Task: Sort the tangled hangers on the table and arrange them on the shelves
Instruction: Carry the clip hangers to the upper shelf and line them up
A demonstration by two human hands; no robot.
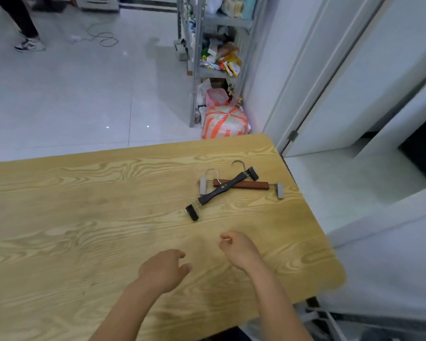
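Glossy white tile floor (59, 99), white door (369, 70)

Both bare forearms are reaching forward, the left hand (164, 269) hovering with loosely curled fingers, the right hand (239, 248) hovering with fingers curled in, both holding nothing.
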